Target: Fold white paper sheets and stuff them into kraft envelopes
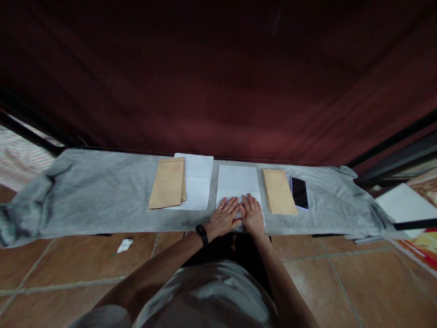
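A white sheet of paper (237,178) lies in front of me on the grey cloth. My left hand (223,217) rests flat on its near part, fingers spread slightly and pointing away from me; a dark band circles that wrist. Beside it, my right hand (251,216) also lies flat on the paper, the two thumbs close together. Left of this sheet, brown envelopes (166,184) overlap more white paper (198,182). To the right, further brown envelopes (280,191) lie in a small stack.
A phone (299,193) with a dark screen lies right of the envelopes. The grey cloth (99,191) covers a long, narrow table against a dark red curtain (218,91). On the tiled floor (85,264) lies a crumpled white scrap (124,245).
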`<state>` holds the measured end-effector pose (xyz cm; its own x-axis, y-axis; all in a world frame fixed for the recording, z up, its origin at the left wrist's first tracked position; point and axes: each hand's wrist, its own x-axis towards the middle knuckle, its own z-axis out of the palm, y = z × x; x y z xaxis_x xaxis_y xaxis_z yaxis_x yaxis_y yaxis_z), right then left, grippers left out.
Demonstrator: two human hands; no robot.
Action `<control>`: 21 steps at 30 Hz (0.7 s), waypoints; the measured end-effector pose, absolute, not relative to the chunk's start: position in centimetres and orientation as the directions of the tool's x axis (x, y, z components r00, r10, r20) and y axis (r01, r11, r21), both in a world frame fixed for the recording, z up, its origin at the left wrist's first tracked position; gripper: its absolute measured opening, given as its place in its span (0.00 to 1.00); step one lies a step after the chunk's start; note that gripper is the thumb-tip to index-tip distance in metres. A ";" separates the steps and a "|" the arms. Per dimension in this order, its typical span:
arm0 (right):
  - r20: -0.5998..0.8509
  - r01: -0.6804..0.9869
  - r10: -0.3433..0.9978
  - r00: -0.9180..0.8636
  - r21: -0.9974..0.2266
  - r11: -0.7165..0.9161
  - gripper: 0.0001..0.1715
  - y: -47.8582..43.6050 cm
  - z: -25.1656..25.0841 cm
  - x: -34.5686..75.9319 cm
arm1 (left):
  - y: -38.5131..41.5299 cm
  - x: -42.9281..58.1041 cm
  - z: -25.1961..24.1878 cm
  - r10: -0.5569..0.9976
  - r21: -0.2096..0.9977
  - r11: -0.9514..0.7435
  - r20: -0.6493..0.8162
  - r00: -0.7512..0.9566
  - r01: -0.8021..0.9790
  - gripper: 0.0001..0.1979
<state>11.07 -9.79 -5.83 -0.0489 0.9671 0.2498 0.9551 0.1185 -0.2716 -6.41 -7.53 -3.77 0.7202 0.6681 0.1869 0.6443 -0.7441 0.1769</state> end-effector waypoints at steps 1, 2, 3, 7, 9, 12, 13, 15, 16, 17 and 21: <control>0.250 0.959 0.967 -0.048 -0.258 0.114 0.29 -9.9 -5.9 11.3 | -7.5 -6.6 -3.8 0.663 0.176 -0.748 0.186 0.725 0.639 0.30; 0.253 0.963 0.967 -0.043 -0.247 0.107 0.30 -10.0 -6.0 11.6 | -7.4 -6.8 -3.8 0.659 0.175 -0.752 0.184 0.729 0.635 0.31; 0.258 0.966 0.966 -0.031 -0.239 0.095 0.30 -10.1 -6.0 11.8 | -7.4 -7.0 -3.7 0.654 0.174 -0.756 0.181 0.735 0.631 0.32; 0.286 0.973 0.958 0.020 -0.224 0.047 0.31 -10.2 -6.3 12.1 | -7.1 -7.4 -3.4 0.636 0.171 -0.771 0.176 0.751 0.613 0.33; 0.295 0.973 0.955 0.019 -0.224 0.050 0.31 -10.2 -6.4 12.1 | -6.9 -7.5 -3.4 0.632 0.172 -0.775 0.180 0.754 0.608 0.33; 0.304 0.971 0.953 0.018 -0.233 0.056 0.31 -10.2 -6.5 12.0 | -6.6 -7.7 -3.4 0.622 0.174 -0.782 0.181 0.762 0.598 0.33; 0.307 0.970 0.951 0.024 -0.237 0.052 0.31 -10.1 -6.5 11.9 | -6.3 -7.8 -3.5 0.622 0.174 -0.783 0.180 0.762 0.598 0.33; 0.315 0.969 0.948 0.037 -0.243 0.043 0.31 -10.1 -6.6 11.8 | -5.7 -8.0 -3.7 0.636 0.173 -0.772 0.185 0.749 0.612 0.32; 0.321 0.969 0.946 0.046 -0.243 0.035 0.31 -10.0 -6.6 11.7 | -5.2 -8.1 -3.8 0.654 0.176 -0.757 0.192 0.732 0.629 0.31; 0.327 0.970 0.943 0.053 -0.240 0.029 0.31 -10.0 -6.6 11.6 | -4.7 -8.3 -4.0 0.676 0.182 -0.737 0.198 0.710 0.651 0.31; 0.340 0.973 0.938 0.064 -0.229 0.017 0.31 -9.9 -6.6 11.5 | -2.9 -8.6 -4.4 0.765 0.215 -0.643 0.202 0.611 0.735 0.30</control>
<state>11.47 -9.94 -6.63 0.0637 0.9381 0.3405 0.9732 0.0171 -0.2293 -8.55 -2.89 -4.44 0.6110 0.7654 0.2021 0.7348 -0.6433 0.2150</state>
